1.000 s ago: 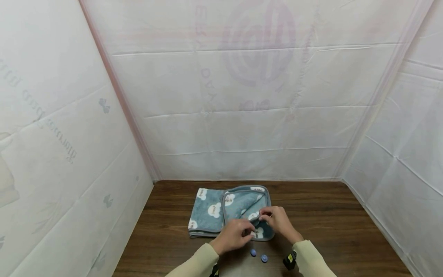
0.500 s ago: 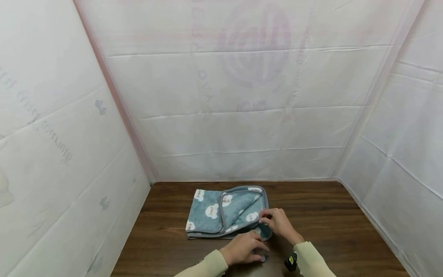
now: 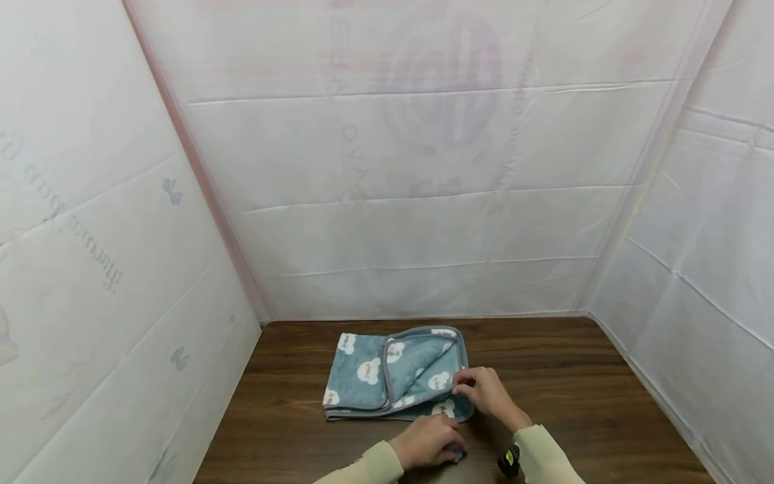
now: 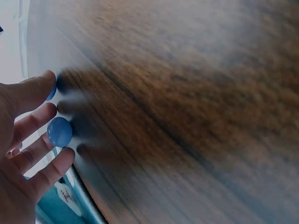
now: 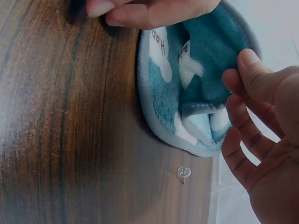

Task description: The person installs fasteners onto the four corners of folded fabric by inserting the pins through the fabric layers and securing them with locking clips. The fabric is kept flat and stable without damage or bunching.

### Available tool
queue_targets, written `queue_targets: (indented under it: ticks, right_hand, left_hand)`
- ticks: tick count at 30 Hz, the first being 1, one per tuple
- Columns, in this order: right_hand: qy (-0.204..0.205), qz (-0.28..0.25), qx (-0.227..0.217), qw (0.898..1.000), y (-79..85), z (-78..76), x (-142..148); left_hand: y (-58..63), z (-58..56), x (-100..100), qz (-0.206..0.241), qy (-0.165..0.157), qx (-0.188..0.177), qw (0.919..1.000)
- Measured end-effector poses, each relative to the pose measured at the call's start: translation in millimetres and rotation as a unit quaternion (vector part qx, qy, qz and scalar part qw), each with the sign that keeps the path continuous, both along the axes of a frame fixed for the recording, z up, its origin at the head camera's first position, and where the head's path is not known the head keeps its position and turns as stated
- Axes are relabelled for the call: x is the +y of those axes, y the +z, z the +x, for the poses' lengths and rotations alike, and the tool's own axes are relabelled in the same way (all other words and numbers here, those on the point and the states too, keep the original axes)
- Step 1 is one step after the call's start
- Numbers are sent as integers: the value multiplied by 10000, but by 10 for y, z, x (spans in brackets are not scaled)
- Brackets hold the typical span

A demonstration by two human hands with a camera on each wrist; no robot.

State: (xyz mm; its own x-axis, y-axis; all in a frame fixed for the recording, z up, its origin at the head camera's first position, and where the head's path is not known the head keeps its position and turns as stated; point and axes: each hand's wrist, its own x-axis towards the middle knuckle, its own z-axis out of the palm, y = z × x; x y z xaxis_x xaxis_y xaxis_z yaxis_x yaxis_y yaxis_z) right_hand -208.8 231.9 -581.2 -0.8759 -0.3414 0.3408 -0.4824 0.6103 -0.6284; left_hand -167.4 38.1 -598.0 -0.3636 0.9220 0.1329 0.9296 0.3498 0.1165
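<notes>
1. Sheeting (image 3: 91, 168), white and creased, rises on the left, with faint mirrored lettering and small bow-like shapes; more of it stands along the far side and on the right.
2. Below it you have a dark wood-grain table (image 3: 290, 376).
3. Just left of the table's middle, the folded blanket (image 3: 402, 376) lies flat: blue-green and plush, with white cloud shapes and grey trim. Its right part is doubled over, with a slanting crease.
4. Your left hand (image 3: 426, 440), in a pale sleeve (image 3: 370, 467), is low over the table at the blanket's near edge. Its fingers are parted around a blue disc (image 4: 60, 132), while a second blue disc (image 4: 53, 92) is partly hidden by your thumb. You cannot tell whether either is pinched.
5. Your right hand (image 3: 488, 396) pinches the folded layer's edge at the blanket's right side between thumb and forefinger; its other fingers are loosely bent.
6. Near your right cuff sits a small black device (image 3: 509, 460) with a yellow mark.
</notes>
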Motion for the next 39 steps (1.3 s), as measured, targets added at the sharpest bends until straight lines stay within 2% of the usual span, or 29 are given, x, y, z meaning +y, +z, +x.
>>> queue_targets:
  ticks: [9,14,19,24,30,34,39]
  right_hand:
    - [18,-64,-24,10000,-23,-2,3]
    - [61,-125,111,9998,-25,3,-4]
    - [83,-138,142,9998,-28,6,-3]
    - [63,-38,53,10000,-30,8,4]
    - [24,-15,152,9999,-14,6,-19]
    - [-30,23,178,9998,0,-2,-41]
    - [-92,2,300,9995,15,-13,-67]
  left_hand:
    - [-19,-3,-7,81,-64,81,9999]
    - [-26,6,-19,201,-3,93,9998]
    - [2,1,-32,655,-31,-144,9977]
    - [105,-44,-63,1319,-26,-340,9907]
    - [204,-119,-146,1854,302,-349,9816]
    - [240,-172,-201,2312,473,-386,9710]
    - [268,-261,-275,2785,743,-207,9573]
